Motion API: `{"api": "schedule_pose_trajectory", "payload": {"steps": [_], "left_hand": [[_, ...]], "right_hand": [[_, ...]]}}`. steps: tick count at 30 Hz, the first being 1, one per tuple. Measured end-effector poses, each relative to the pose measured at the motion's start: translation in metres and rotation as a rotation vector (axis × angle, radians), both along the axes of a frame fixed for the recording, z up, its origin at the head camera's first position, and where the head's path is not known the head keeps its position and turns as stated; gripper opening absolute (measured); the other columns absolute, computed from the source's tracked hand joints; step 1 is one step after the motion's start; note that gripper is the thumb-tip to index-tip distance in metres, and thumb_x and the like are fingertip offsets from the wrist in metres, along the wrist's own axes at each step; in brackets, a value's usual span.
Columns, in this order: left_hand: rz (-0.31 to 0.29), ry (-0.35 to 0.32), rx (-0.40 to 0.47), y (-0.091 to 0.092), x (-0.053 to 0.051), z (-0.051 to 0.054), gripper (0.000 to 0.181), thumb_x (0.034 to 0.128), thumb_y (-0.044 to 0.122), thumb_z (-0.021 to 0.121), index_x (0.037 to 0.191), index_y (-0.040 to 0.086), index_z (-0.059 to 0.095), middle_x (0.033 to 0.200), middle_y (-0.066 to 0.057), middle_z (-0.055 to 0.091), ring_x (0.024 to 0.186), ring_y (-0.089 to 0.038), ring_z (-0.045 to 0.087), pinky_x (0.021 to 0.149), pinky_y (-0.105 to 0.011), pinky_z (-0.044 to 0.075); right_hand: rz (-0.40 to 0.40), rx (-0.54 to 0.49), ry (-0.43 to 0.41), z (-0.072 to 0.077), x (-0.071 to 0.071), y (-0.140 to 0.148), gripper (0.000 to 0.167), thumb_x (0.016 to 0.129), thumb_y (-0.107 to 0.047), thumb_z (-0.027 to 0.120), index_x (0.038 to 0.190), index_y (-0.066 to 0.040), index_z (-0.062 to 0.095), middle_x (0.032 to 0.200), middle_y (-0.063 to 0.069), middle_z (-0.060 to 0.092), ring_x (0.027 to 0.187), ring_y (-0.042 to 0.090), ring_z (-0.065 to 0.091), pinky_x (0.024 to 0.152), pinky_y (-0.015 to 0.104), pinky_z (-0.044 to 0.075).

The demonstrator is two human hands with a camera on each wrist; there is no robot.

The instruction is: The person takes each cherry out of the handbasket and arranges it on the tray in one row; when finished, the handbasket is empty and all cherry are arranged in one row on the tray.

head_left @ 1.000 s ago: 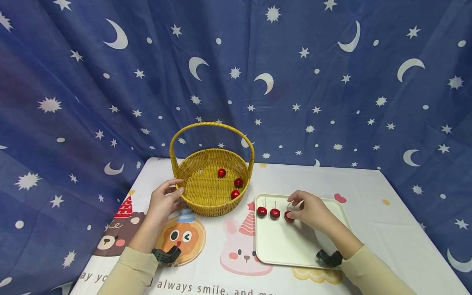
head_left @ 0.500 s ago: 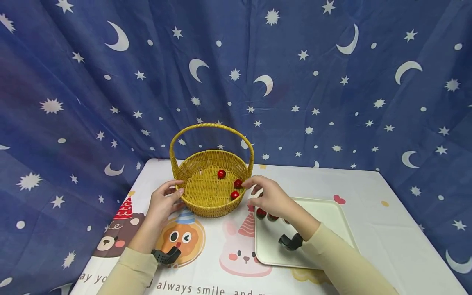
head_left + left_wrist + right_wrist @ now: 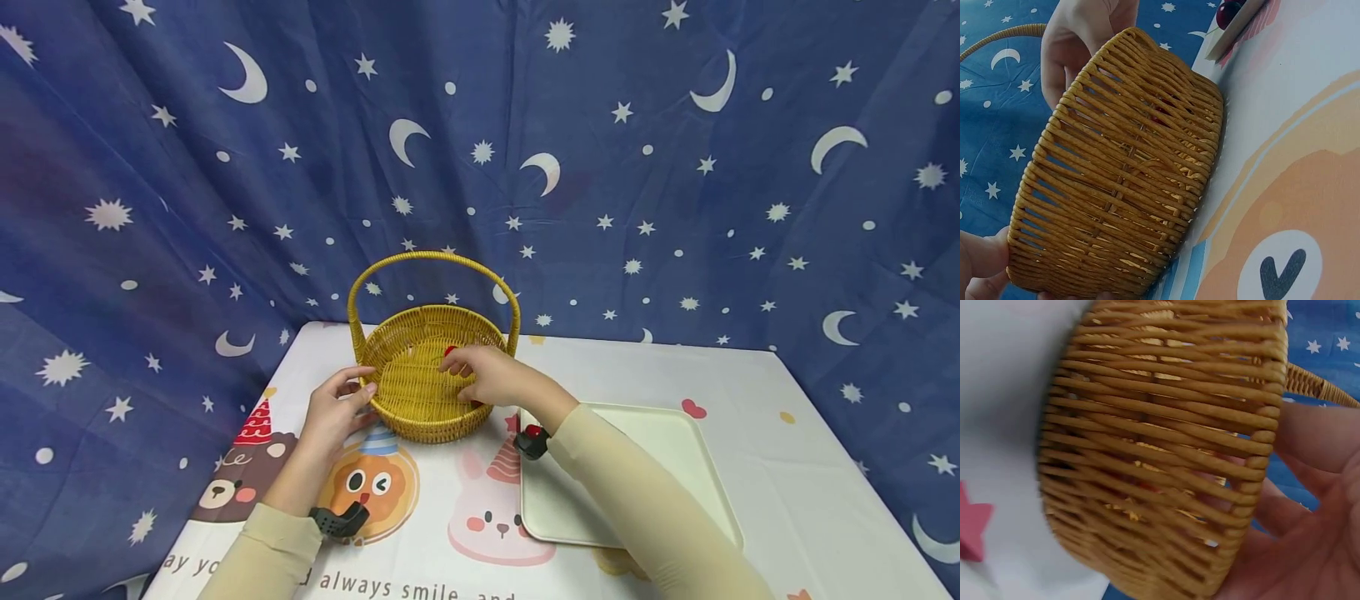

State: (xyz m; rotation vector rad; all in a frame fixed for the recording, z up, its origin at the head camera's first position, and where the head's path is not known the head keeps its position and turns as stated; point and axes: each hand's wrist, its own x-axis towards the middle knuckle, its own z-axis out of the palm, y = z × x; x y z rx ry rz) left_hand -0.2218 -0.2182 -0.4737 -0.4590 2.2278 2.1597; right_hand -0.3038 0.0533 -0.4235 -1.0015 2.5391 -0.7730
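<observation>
Basket cherry [image 3: 450, 351]: inside the basket [image 3: 430, 430], just past the right fingertips, mostly covered.
Basket room: wicker floor shows between the left rim and those fingertips; the arched handle [image 3: 431, 255] stands above.
Right hand [image 3: 495, 379]: reaches in over the right rim, thumb and fingers apart with wicker visible between.
Left hand [image 3: 333, 412]: grips the left rim.
Tray [image 3: 675, 458]: near the basket's right side, a narrow strip of cloth between; forearm across it.
Tray cherry [image 3: 1227, 14]: glossy, dark red, stemmed, at the tray edge.
Basket look: yellow-brown, open-weave, upright.
</observation>
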Motion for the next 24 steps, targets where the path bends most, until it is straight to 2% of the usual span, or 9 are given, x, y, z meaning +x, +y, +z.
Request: {"api": "schedule_pose_trajectory", "payload": {"steps": [5, 12, 17, 22, 24], "left_hand": [[-0.003, -0.003, 0.009, 0.0, 0.0, 0.0, 0.043, 0.108, 0.011, 0.065, 0.15, 0.007, 0.058, 0.119, -0.006, 0.046, 0.099, -0.016, 0.064, 0.086, -0.034, 0.067], [0.005, 0.0, 0.007, 0.0, 0.0, 0.0, 0.042, 0.1079, 0.011, 0.065, 0.149, 0.007, 0.059, 0.119, -0.007, 0.047, 0.102, -0.018, 0.065, 0.087, -0.034, 0.067], [0.004, 0.006, 0.01, 0.0, 0.0, 0.0, 0.041, 0.1081, 0.012, 0.065, 0.148, 0.007, 0.059, 0.117, -0.006, 0.047, 0.101, -0.016, 0.065, 0.087, -0.035, 0.067], [-0.005, 0.01, 0.01, -0.002, 0.0, 0.0, 0.042, 0.1084, 0.012, 0.065, 0.15, 0.006, 0.058, 0.117, -0.006, 0.046, 0.098, -0.015, 0.064, 0.088, -0.036, 0.067], [-0.006, 0.011, 0.01, -0.002, 0.0, -0.001, 0.043, 0.1085, 0.012, 0.064, 0.15, 0.006, 0.058, 0.116, -0.006, 0.046, 0.097, -0.014, 0.064, 0.088, -0.036, 0.067]], "right_hand": [[0.022, 0.142, -0.044, 0.002, -0.004, -0.008, 0.049, 0.091, -0.002, 0.082, 0.137, -0.014, 0.071, 0.133, 0.01, 0.073, 0.123, 0.027, 0.067, 0.101, 0.039, 0.06], [0.074, 0.185, -0.106, -0.003, -0.007, -0.017, 0.044, 0.092, 0.004, 0.078, 0.131, -0.016, 0.076, 0.129, 0.008, 0.074, 0.122, 0.024, 0.068, 0.102, 0.036, 0.06], [0.107, 0.229, -0.08, -0.007, -0.009, -0.019, 0.041, 0.092, 0.007, 0.075, 0.124, -0.018, 0.08, 0.116, 0.002, 0.078, 0.107, 0.017, 0.07, 0.096, 0.032, 0.061], [0.115, 0.244, -0.103, -0.009, -0.009, -0.02, 0.049, 0.091, 0.018, 0.059, 0.113, -0.018, 0.083, 0.104, 0.003, 0.079, 0.09, 0.012, 0.069, 0.082, 0.027, 0.06], [0.117, 0.243, -0.106, -0.009, -0.009, -0.021, 0.049, 0.091, 0.018, 0.057, 0.111, -0.018, 0.083, 0.099, 0.004, 0.079, 0.085, 0.011, 0.067, 0.077, 0.025, 0.058]]}}
